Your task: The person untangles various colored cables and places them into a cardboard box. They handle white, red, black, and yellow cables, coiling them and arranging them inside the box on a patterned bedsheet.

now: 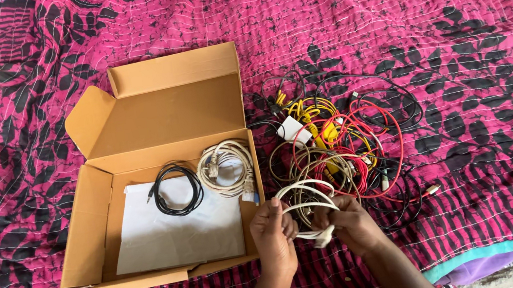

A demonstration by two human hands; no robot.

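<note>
1. Far left, the bed (451,19) is spread with a magenta quilt printed in black leaves and stripes, and it carries everything here.
2. On it sits an open cardboard box (85,219), lid flap thrown back and propped up behind.
3. Inside the box, a white sheet of paper (176,237) covers the floor, and on its upper part lies a black cable (176,189) wound into a neat ring.
4. Just right of that, in the box's back right corner, there's a cream-white cable coil (225,168), thicker, with a connector at its lower end (it rests against the box's right wall).
5. Now the action: the left hand (274,234) is in front of the box's near right corner, fingers curled and pinching the left side of a white cable (305,190).
6. That white cable is looped into a small oval bundle, held up between both hands, just above the quilt and right beside the box.
7. The right hand (351,224) is closed around the bundle's lower right, thumb and fingers gripping near a white plug end that pokes out between the hands.
8. Behind and to the right of the hands, a tangled pile of cables (342,146) sprawls on the quilt: red, yellow, black and beige strands all knotted together (a small white adapter block sits near its top left).
</note>
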